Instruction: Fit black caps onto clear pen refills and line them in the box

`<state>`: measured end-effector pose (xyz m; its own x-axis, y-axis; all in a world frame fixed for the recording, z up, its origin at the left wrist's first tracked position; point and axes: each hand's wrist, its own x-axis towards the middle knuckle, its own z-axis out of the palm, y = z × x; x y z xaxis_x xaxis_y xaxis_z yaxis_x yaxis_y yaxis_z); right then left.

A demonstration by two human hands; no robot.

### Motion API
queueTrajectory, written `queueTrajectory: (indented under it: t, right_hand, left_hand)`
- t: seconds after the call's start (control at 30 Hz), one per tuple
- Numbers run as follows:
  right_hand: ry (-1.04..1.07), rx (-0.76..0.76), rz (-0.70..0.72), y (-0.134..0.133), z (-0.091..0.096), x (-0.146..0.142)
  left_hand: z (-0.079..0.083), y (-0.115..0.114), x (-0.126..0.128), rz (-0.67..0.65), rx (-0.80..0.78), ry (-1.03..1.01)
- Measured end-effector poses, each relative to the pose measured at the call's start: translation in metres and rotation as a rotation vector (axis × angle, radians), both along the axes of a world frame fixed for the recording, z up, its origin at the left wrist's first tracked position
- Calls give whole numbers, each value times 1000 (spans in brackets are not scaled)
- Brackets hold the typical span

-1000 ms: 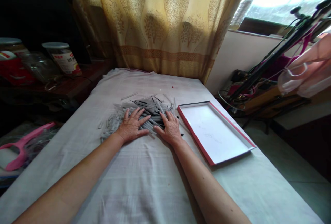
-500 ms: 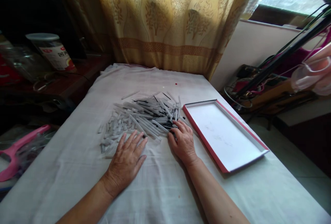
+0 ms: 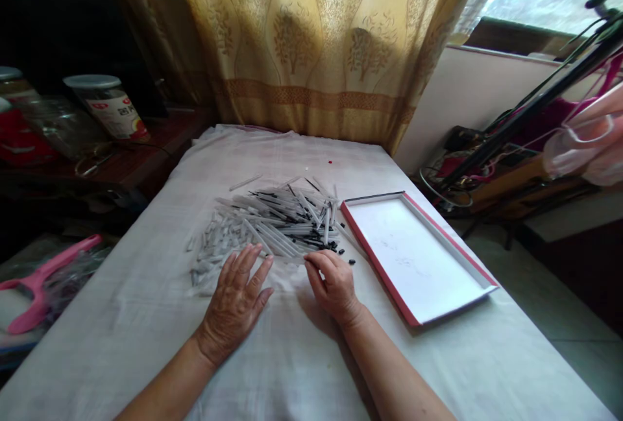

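A loose pile of pen parts (image 3: 277, 213) lies mid-table, with clear whitish pen barrels, dark thin refills and small black caps. My left hand (image 3: 236, 307) rests palm down at the near edge of the pile, fingers spread over the closest barrels. To its right, my right hand (image 3: 335, 283) is closed in a pinch just in front of the pile. What its fingertips hold is too small and partly hidden to name. A few black caps (image 3: 351, 262) lie loose beside that hand.
Right of the pile sits a shallow white tray with a red wall (image 3: 377, 264). A white cloth (image 3: 292, 369) covers the table. A tiny red bit (image 3: 329, 162) lies toward the back. Jars (image 3: 114, 109) stand on a dark side table; a curtain (image 3: 292, 38) hangs behind.
My right hand has drawn back from the black caps and moved left toward my left hand, its fingers now pinched. Caps it covered are exposed. My left hand has barely shifted.
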<state>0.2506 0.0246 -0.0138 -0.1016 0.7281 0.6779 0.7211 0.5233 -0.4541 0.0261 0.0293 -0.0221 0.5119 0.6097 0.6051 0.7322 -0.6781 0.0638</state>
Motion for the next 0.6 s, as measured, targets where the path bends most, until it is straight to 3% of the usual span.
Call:
queueTrajectory:
  t: [0.2,0.43,0.6]
  right_hand:
    - [75,-30,100,-11,5,-20]
    - [407,-105,-69,0,-10,-12]
    - [485,-135,-229,8,-12,-1]
  left_hand:
    - [5,6,10,-84,-45,-18]
    - [9,25,38,-101,-206,-69]
    - [2,22,30,-9,-300,-299]
